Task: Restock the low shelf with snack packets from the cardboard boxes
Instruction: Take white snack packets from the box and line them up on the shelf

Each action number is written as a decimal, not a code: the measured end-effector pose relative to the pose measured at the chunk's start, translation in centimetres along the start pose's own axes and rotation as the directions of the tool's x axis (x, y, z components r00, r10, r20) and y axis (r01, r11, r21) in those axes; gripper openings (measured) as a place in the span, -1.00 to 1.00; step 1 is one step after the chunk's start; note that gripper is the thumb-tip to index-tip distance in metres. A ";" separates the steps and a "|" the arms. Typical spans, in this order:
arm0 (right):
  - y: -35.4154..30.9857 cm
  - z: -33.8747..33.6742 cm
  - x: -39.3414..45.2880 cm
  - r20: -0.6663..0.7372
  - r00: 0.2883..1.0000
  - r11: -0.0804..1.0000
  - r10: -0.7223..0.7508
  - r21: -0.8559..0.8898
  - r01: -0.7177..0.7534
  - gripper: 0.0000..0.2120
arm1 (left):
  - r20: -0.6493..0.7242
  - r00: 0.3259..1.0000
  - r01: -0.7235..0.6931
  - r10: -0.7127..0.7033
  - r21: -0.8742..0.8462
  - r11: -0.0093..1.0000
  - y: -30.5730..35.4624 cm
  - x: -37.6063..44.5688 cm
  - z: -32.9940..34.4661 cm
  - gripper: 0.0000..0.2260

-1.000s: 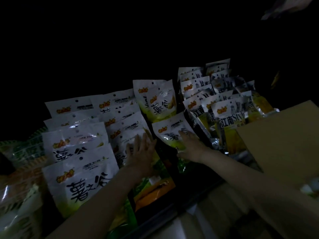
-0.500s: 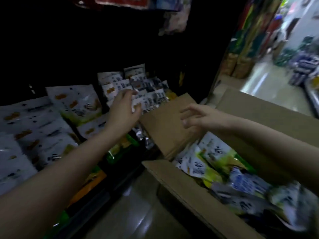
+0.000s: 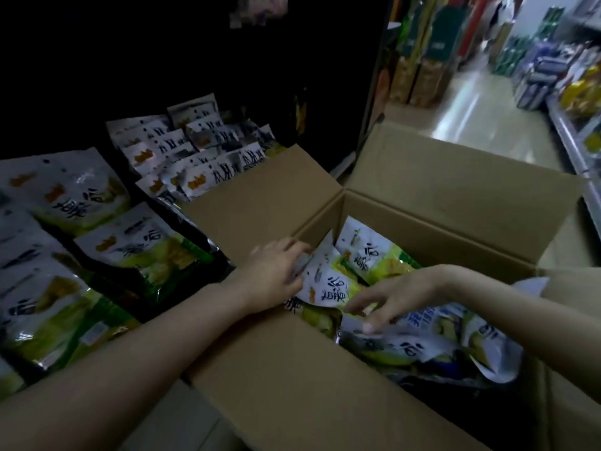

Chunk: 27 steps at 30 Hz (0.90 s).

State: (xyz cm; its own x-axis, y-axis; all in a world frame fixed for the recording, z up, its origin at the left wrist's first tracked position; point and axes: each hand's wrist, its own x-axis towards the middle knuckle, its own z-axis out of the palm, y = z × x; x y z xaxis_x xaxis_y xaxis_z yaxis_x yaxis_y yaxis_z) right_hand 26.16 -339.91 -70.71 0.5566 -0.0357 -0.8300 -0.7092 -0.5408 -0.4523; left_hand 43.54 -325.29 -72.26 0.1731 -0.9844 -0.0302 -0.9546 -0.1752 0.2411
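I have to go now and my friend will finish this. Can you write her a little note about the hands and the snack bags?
Left hand: in the cardboard box, gripping the edge of a white-and-green packet.
Right hand: fingers spread loosely over the loose packets in the box, holding nothing.
Done: the low shelf already holds rows of packets.
Left: lift packets out of the box and add them to the shelf rows.

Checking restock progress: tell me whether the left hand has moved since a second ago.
Yes. The left hand has left the shelf packets and reached right, into the cardboard box.
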 end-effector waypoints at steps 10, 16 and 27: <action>-1.0 -2.6 -3.4 -0.693 0.559 0.844 -0.456 -0.536 0.024 -0.70 | 0.058 0.995 -0.041 0.079 -0.490 0.871 1.7 2.8 -0.3 -0.49; 0.8 -5.7 -4.7 -0.928 0.208 0.951 -0.308 -0.293 0.103 -0.78 | -0.250 0.896 0.063 -0.366 -0.746 0.663 3.7 6.2 0.2 -0.78; 9.0 -3.9 8.1 -0.863 0.414 0.935 0.291 0.164 -0.315 -0.51 | -0.515 0.662 0.086 -0.545 -0.670 0.737 2.4 4.7 3.0 -0.80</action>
State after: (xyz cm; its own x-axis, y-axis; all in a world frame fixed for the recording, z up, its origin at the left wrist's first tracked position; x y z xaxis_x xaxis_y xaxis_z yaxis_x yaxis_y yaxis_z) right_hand 25.94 -348.34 -80.28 0.3977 -0.8968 -0.1938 -0.9091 -0.3567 -0.2151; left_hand 41.29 -330.34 -74.72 0.7600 -0.5491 0.3477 -0.5259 -0.2052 0.8254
